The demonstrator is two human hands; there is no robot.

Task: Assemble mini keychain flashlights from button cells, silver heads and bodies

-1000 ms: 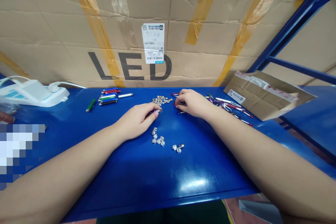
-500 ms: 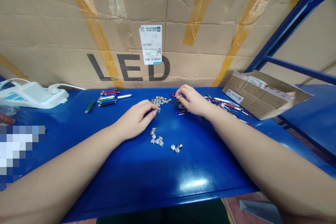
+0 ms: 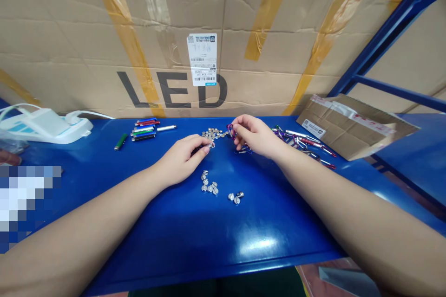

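My left hand (image 3: 188, 155) is closed in a pinch around a slim thing mostly hidden by the fingers. A small silver loop (image 3: 212, 144) pokes out past its fingertips. To the right, my right hand (image 3: 252, 134) pinches a magenta carabiner (image 3: 230, 131) just above the table. Under and behind that hand lie coloured carabiners (image 3: 244, 150) and slim metal tubes (image 3: 302, 134). Small round button cells (image 3: 213, 132) are scattered between the two hands. Nearer me sit several slotted silver caps (image 3: 209, 189), and a smaller group of silver caps (image 3: 236, 197) lies to their right.
Coloured slim tubes (image 3: 144, 130) lie at the back left, with a green tube (image 3: 121, 141) apart from them. A white power strip (image 3: 66, 127) sits at the far left. An open cardboard box (image 3: 348, 125) stands right on the blue table (image 3: 195, 236). A large carton (image 3: 174, 9) rises behind.
My right hand has lifted the magenta carabiner out of the pile and now holds it upright. My left hand keeps its pinch, nearly unmoved. The view has shifted slightly.
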